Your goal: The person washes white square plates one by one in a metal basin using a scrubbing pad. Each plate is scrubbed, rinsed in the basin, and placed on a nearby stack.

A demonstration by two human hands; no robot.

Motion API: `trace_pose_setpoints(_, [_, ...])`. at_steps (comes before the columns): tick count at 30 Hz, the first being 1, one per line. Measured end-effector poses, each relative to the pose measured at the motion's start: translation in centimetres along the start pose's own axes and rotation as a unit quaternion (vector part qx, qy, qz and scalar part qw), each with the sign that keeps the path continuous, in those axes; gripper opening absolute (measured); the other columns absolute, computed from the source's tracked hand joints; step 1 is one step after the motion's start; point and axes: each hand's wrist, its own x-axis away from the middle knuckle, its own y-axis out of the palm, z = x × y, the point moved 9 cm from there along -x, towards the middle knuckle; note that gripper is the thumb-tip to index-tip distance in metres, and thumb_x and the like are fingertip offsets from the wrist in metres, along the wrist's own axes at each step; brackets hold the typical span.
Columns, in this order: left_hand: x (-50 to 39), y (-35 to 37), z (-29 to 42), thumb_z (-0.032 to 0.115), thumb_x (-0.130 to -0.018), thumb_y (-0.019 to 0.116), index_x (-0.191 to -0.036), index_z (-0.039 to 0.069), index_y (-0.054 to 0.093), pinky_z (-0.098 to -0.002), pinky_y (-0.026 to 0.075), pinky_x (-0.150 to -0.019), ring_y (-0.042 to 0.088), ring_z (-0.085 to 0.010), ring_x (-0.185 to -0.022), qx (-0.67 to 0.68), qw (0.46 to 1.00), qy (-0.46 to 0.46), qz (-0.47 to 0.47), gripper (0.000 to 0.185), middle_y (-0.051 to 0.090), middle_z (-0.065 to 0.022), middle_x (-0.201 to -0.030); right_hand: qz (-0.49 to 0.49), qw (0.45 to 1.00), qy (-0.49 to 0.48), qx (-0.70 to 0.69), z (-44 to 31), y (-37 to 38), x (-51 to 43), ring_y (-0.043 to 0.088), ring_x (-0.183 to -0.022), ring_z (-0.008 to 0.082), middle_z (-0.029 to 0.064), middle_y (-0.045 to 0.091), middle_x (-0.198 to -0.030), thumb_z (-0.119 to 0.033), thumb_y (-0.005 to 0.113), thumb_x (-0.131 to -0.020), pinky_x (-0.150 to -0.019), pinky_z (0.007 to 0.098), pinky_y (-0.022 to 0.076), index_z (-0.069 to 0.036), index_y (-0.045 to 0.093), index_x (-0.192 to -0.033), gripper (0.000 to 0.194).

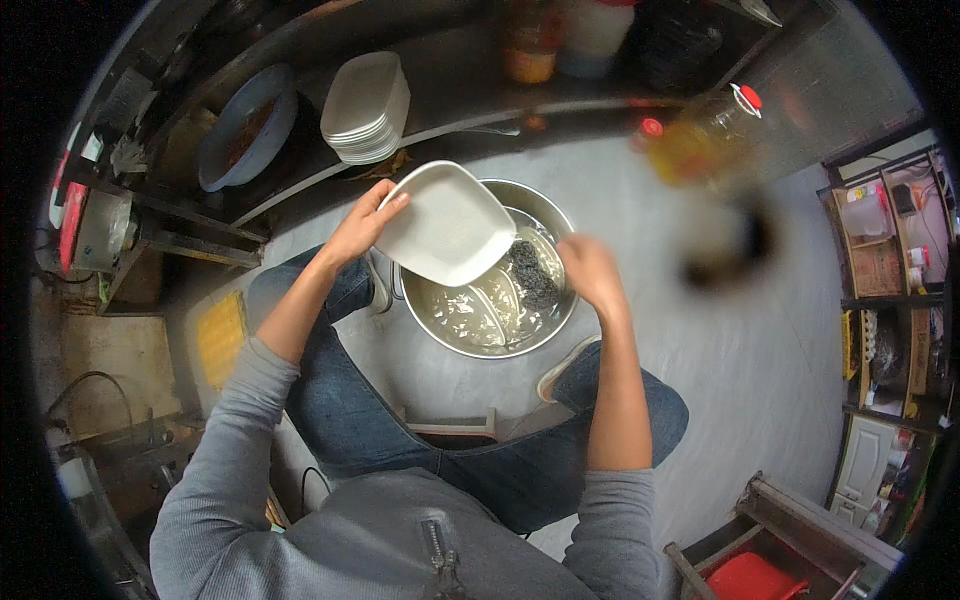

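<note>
My left hand (365, 221) grips a white square dish (448, 223) by its left corner and holds it tilted over a large round metal pot (495, 355). The pot stands on the floor between my feet, with water and several dishes partly under the surface. A dark scouring pad of wire mesh (532, 277) lies against a dish at the pot's right side. My right hand (590, 271), blurred, is at the pot's right rim; whether its fingers hold anything cannot be made out.
A stack of white dishes (365, 112) and a blue-grey basin (251, 127) stand on the low shelf ahead. A red-capped bottle of yellow oil (697, 146) stands at the upper right. A metal frame over a red object (754, 577) is at the lower right, shelving (874, 262) at the far right.
</note>
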Motion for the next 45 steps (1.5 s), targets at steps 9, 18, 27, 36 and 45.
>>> trace_pose_setpoints(9, [1.9,2.0,-4.8,0.047,-0.090,0.049,-0.126,-0.002,0.044,-0.0339,0.047,-0.086,0.059,-0.0219,-0.099,0.346,0.923,-0.163,0.048,0.061,0.057,-0.0143,-0.113,-0.037,0.978,0.083,-0.187,0.4,1.4,0.4,0.058,-0.059,0.0196,0.0114,0.062,-0.070,-0.039,0.049,-0.091,-0.055,0.0315,0.0466,0.003,0.063,-0.090,0.044])
trace_pose_setpoints(18, [1.9,2.7,-2.4,0.047,-0.089,0.050,-0.129,-0.001,0.041,-0.0357,0.044,-0.092,0.054,-0.0230,-0.108,0.408,0.904,-0.121,0.038,0.063,0.053,-0.0141,-0.119,-0.070,0.884,0.166,-0.431,-1.3,3.4,0.8,0.056,-0.061,0.0113,0.0065,0.062,-0.080,-0.038,0.042,-0.095,-0.050,0.0221,0.0450,0.004,0.060,-0.098,0.046])
trace_pose_setpoints(27, [2.0,3.0,-1.9,0.046,-0.090,0.049,-0.129,0.000,0.040,-0.0346,0.046,-0.090,0.055,-0.0220,-0.106,0.424,0.897,-0.121,0.014,0.062,0.054,-0.0144,-0.117,-0.010,0.878,0.111,-0.465,-2.3,2.6,0.5,0.054,-0.080,0.0115,0.0039,0.060,-0.091,-0.022,0.054,-0.090,-0.068,0.0265,0.0446,0.000,0.059,-0.100,0.024])
trace_pose_setpoints(36, [1.9,3.6,-2.5,0.046,-0.090,0.049,-0.124,-0.006,0.042,-0.0331,0.048,-0.087,0.057,-0.0221,-0.103,0.412,0.902,-0.126,0.001,0.062,0.056,-0.0167,-0.113,0.090,0.929,0.040,-0.358,-2.1,0.6,0.2,0.054,-0.067,0.0085,0.0049,0.062,-0.077,-0.018,0.049,-0.094,-0.062,0.0233,0.0438,0.007,0.061,-0.093,0.027])
trace_pose_setpoints(45, [1.9,3.5,-1.7,0.048,-0.090,0.047,-0.130,-0.008,0.036,-0.0340,0.048,-0.089,0.053,-0.0276,-0.111,0.418,0.900,-0.121,-0.014,0.069,0.050,-0.0233,-0.121,0.061,0.911,0.032,-0.407,-3.4,0.0,0.4,0.056,-0.072,0.0088,0.0047,0.063,-0.084,-0.024,0.050,-0.094,-0.065,0.0224,0.0448,0.007,0.062,-0.097,0.032])
